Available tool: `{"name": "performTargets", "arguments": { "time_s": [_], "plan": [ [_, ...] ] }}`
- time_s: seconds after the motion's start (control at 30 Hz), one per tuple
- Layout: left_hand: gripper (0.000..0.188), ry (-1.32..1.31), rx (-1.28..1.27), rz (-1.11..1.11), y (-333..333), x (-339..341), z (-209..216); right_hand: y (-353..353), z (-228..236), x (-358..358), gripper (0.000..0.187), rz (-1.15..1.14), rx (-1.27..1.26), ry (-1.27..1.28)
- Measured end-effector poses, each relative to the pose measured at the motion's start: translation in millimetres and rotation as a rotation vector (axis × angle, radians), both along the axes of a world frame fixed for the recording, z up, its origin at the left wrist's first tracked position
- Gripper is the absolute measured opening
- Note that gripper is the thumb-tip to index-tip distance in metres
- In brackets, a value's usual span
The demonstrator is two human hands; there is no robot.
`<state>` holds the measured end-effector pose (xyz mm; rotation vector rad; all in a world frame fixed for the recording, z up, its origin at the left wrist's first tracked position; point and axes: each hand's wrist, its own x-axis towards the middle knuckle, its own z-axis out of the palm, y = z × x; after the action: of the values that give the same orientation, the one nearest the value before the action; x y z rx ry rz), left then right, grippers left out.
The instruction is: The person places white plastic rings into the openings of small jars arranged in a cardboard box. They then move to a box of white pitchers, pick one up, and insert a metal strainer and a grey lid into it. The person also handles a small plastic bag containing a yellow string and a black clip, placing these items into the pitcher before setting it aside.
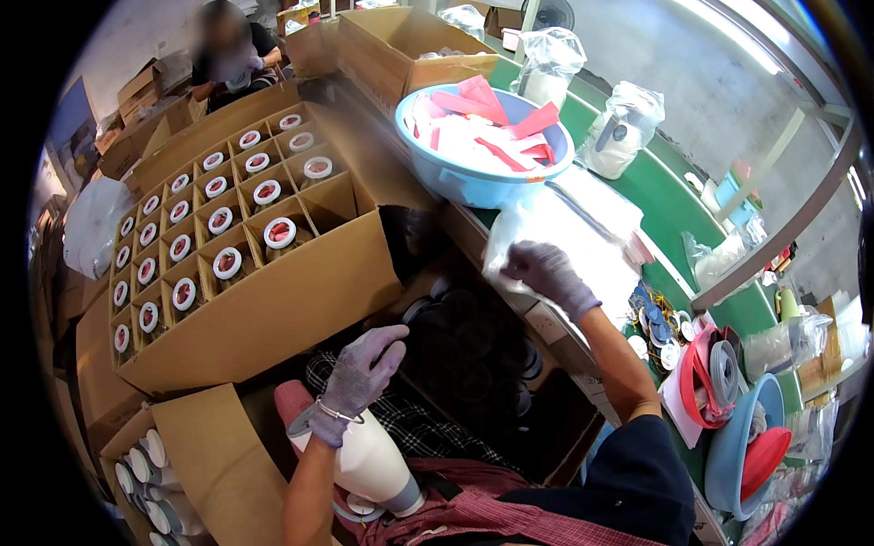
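My right hand (551,273), in a grey-lilac glove, is at the near edge of a pile of clear plastic bags (583,227) on the bench. Its fingers are curled and pinch the film of a bag. Over my lap my left hand (364,373), gloved the same way, is raised with thumb and fingers apart, holding nothing. Beneath that wrist a white, bottle-like container (369,469) with grey bands lies slantwise across my lap. Part of it is hidden by my forearm.
A divided carton (264,341) of white-lidded jars stands left. A blue basin (446,182) holds pink and white pieces. Bagged white containers (624,132) stand on a green conveyor (678,214). Another carton (218,446) sits lower left. A person (237,59) sits at the back.
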<state>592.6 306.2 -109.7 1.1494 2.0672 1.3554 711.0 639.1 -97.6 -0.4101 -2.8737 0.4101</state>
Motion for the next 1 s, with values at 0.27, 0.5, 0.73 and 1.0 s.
{"name": "performTargets", "arguments": {
  "time_s": [0.27,0.5,0.73,1.0],
  "plan": [
    [0.026,0.096,0.078,-0.032,-3.9,0.0,-12.0,83.8,15.8,-1.9,0.041,-0.269,0.38,0.474],
    [0.026,0.12,0.064,-0.029,-10.1,-3.4,-26.2,-24.7,-1.5,25.8,0.064,0.096,-1.151,-0.35],
    [0.026,0.077,0.021,-0.074,-13.5,-1.9,-24.9,-16.2,-1.0,32.7,0.02,0.096,-0.911,-0.002],
    [0.03,0.339,0.185,0.013,18.9,-3.6,-9.1,-45.9,-43.3,-9.4,0.056,0.223,0.442,0.114]
  ]
}}
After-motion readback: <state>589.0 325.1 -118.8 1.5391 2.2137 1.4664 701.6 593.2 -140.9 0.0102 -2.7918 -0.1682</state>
